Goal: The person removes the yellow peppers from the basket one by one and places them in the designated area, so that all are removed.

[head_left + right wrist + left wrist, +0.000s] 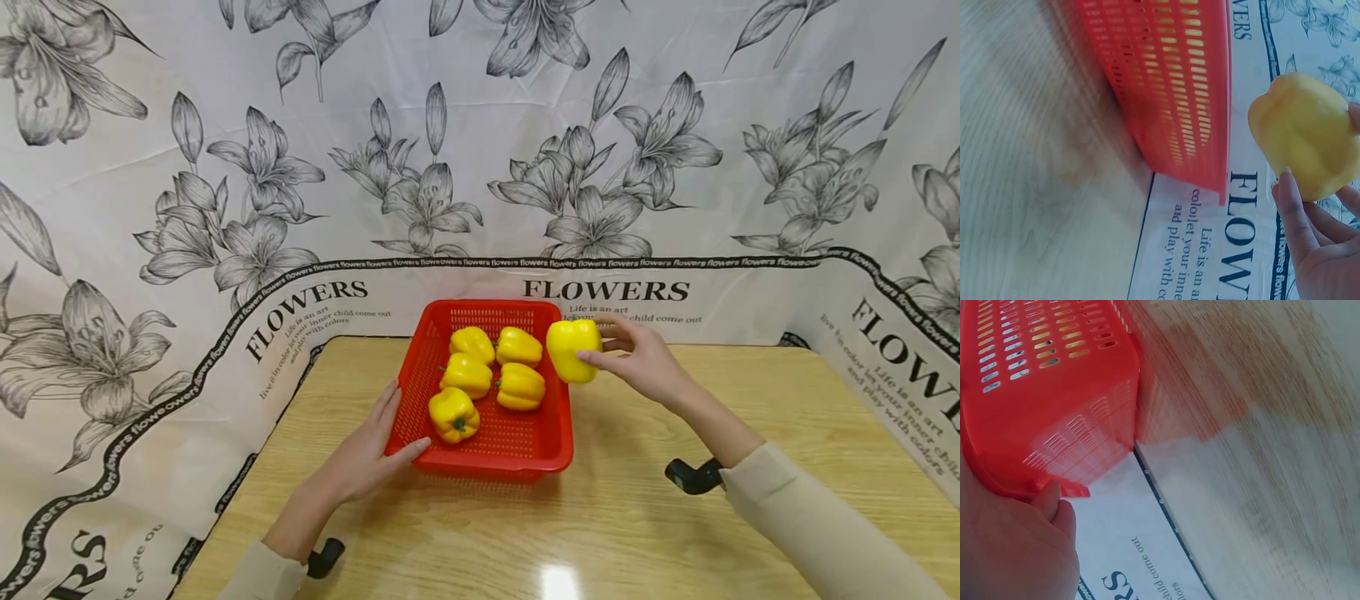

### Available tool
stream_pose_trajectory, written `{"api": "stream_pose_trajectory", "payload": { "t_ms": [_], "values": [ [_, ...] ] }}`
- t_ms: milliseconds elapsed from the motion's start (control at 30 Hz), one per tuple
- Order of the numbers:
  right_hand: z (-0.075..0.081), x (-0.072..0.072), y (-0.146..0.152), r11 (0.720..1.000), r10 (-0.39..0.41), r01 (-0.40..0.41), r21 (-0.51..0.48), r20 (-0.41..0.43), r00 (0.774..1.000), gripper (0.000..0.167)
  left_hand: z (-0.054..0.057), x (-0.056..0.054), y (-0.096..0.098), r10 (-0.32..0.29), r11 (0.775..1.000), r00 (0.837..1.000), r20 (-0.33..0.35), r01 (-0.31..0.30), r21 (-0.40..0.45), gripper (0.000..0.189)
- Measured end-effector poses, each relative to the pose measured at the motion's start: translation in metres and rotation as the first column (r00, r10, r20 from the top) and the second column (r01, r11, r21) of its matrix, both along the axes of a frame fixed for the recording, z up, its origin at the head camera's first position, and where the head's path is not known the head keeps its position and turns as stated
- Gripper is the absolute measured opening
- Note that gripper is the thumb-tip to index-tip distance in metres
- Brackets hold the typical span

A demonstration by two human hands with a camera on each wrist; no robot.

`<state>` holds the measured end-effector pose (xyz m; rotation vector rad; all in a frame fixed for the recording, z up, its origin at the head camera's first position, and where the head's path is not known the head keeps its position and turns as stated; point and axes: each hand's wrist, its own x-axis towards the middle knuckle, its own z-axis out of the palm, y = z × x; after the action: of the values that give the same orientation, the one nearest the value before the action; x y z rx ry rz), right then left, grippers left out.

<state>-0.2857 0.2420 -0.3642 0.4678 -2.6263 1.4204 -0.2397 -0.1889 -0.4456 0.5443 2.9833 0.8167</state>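
A red plastic basket [517,446] with slotted walls stands on the table, several yellow bell peppers [467,377] lying inside. My left hand [358,457] grips its left rim, thumb over the edge and fingers along the outer side. The left wrist view shows the fingers [1054,503] at the rim of the basket [1054,425]. Over the basket's right rim, my right hand [637,358] holds another yellow bell pepper [572,350] between thumb and fingers. In the right wrist view this bell pepper [1304,137] is raised beside the basket wall [1166,94].
Light wood table [645,533] extends around the basket, more of it to the right. A white cloth [480,208] printed with flowers and lettering hangs behind and at both sides. Black wrist straps or mounts [693,475] show beneath both wrists.
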Motion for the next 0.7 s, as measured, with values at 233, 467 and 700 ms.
{"api": "stream_pose_trajectory", "payload": {
  "t_ms": [233, 467, 700],
  "values": [
    [-0.004, -0.008, 0.016, 0.999, -0.039, 0.04, -0.014, 0.048, 0.998, 0.073, -0.001, 0.0, 0.0, 0.0, 1.0, 1.0, -0.005, 0.0, 0.001, 0.108],
    [-0.012, -0.018, 0.026, 0.996, -0.056, 0.062, -0.062, 0.096, 0.994, 0.077, -0.003, 0.0, 0.001, 0.002, 1.0, 1.0, 0.006, -0.002, -0.002, 0.105],
    [-0.024, -0.027, 0.037, 0.992, -0.077, 0.093, -0.09, 0.164, 0.983, 0.079, 0.001, 0.0, 0.002, 0.003, 1.0, 1.0, 0.009, -0.003, 0.008, 0.103]
  ]
}}
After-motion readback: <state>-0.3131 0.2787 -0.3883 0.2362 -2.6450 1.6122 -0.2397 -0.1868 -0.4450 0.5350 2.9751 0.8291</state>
